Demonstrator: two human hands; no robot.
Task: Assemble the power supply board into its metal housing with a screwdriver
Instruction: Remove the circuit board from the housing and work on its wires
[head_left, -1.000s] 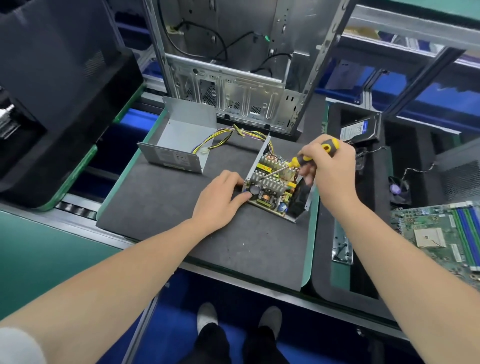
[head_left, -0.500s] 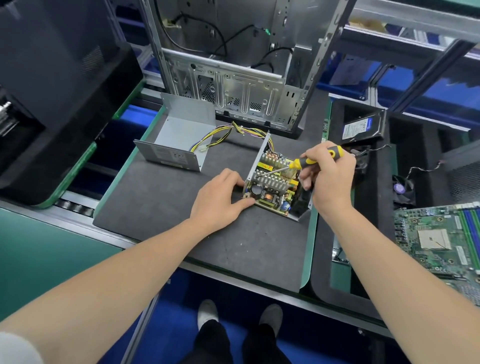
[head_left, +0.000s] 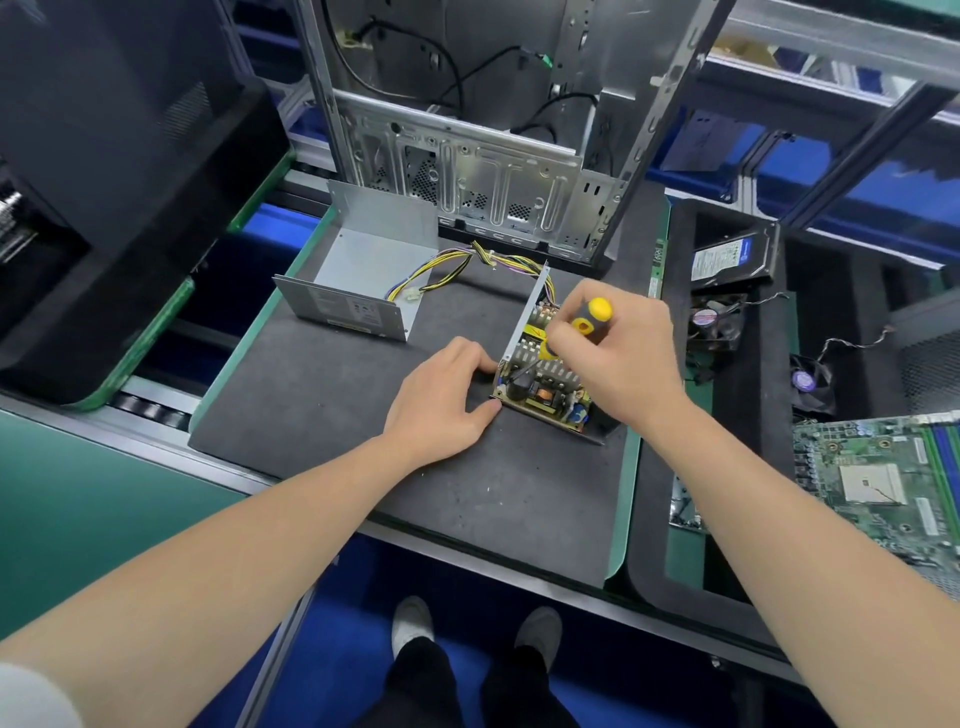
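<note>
The right hand grasps the yellow-and-black screwdriver by its handle, with the shaft angled down onto the power supply board seated inside the open metal housing. The left hand rests uncurled just left of the housing, fingertips and thumb pressing against its near-left corner.

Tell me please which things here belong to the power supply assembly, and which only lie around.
In the job: power supply board, metal housing around it, screwdriver gripped by the right hand, left hand bracing the housing, loose housing cover.
Lying about: computer case, hard drive, small fan, motherboard.
</note>
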